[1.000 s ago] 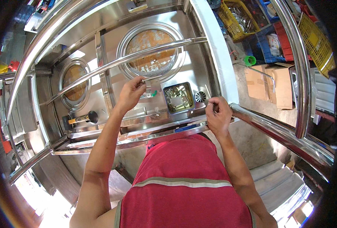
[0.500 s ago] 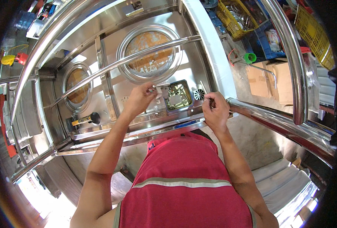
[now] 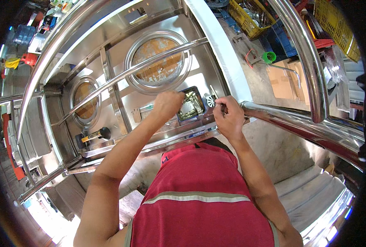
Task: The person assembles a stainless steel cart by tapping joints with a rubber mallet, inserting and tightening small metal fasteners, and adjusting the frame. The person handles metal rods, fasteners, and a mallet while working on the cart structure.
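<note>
Left hand (image 3: 167, 105) moved onto small parts tray (image 3: 192, 106), fingers curled; right hand (image 3: 229, 116) closed, contents unclear

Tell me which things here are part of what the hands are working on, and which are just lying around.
In hand:
- left hand, reaching into the small dark tray of small parts
- right hand, fingers pinched beside that tray
- steel cabinet top under both hands

Lying about:
- yellow-handled tool
- yellow crates
- cardboard boxes
- green roll
</note>
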`<control>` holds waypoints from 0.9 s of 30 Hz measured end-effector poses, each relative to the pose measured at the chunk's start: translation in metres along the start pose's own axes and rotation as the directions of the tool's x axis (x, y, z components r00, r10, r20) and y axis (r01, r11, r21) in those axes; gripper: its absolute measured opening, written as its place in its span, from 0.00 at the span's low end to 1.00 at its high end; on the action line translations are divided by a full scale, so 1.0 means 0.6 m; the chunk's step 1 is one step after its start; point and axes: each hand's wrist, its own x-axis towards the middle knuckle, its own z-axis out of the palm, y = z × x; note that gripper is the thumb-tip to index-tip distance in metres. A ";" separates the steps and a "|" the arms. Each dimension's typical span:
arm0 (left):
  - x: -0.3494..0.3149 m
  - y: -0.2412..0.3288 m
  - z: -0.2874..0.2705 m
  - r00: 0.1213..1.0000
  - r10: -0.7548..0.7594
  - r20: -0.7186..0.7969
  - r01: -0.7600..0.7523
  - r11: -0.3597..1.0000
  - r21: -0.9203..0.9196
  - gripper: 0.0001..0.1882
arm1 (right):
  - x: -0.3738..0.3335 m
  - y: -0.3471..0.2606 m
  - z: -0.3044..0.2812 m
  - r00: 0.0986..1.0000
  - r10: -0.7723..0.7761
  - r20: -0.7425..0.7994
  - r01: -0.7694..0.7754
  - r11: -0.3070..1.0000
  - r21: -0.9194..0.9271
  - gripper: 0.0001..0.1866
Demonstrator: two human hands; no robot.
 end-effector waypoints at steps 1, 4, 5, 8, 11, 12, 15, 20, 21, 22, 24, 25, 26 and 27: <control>0.006 0.010 0.005 0.996 0.062 0.056 -0.066 0.995 0.070 0.10 | 0.000 0.000 0.001 1.000 -0.020 -0.015 0.020 1.000 0.009 0.07; 0.022 0.039 0.025 0.990 0.123 0.066 -0.134 0.965 0.223 0.10 | 0.001 0.000 0.002 0.998 -0.054 -0.035 0.055 0.998 0.018 0.07; 0.029 0.046 0.031 0.990 0.124 0.069 -0.137 0.961 0.240 0.10 | 0.002 0.000 0.002 0.998 -0.052 -0.040 0.053 0.998 0.022 0.07; 0.035 0.057 0.047 0.987 0.141 0.077 -0.157 0.946 0.285 0.10 | 0.000 0.001 0.000 0.999 -0.039 -0.023 0.040 0.998 0.047 0.07; 0.030 0.056 0.054 0.989 0.121 0.087 -0.142 0.939 0.313 0.09 | -0.002 0.001 -0.003 1.000 -0.023 -0.002 0.023 1.000 0.012 0.07; 0.030 0.056 0.055 0.989 0.117 0.088 -0.139 0.937 0.321 0.09 | -0.003 0.001 -0.003 1.000 -0.007 0.000 0.007 1.000 0.016 0.07; 0.031 0.057 0.059 0.986 0.131 0.099 -0.157 0.928 0.337 0.09 | -0.003 0.002 -0.002 1.000 -0.015 -0.011 0.015 0.999 0.029 0.07; 0.036 0.057 0.070 0.990 0.116 0.085 -0.137 0.936 0.323 0.08 | -0.001 0.003 0.001 0.999 -0.043 -0.009 0.043 0.999 0.030 0.07; 0.037 0.057 0.073 0.990 0.114 0.085 -0.136 0.936 0.325 0.08 | 0.000 0.003 0.000 0.999 -0.043 -0.011 0.043 0.998 0.045 0.07; 0.037 0.057 0.076 0.990 0.104 0.097 -0.131 0.937 0.325 0.08 | 0.000 0.003 0.000 0.999 -0.045 -0.002 0.045 0.999 0.025 0.07; 0.040 0.057 0.080 0.992 0.104 0.073 -0.122 0.941 0.316 0.07 | 0.001 0.002 -0.002 1.000 -0.027 0.011 0.027 0.999 0.027 0.07; 0.040 0.058 0.080 0.992 0.100 0.072 -0.118 0.944 0.307 0.07 | 0.001 0.002 -0.003 0.999 -0.029 0.025 0.029 1.000 0.005 0.07; 0.041 0.060 0.079 0.994 0.087 0.064 -0.102 0.946 0.309 0.07 | 0.001 0.002 -0.004 0.999 -0.023 0.040 0.023 1.000 -0.005 0.07; 0.041 0.063 0.075 0.996 0.072 0.058 -0.087 0.948 0.308 0.07 | 0.000 0.001 -0.004 0.998 -0.015 0.055 0.016 1.000 -0.015 0.07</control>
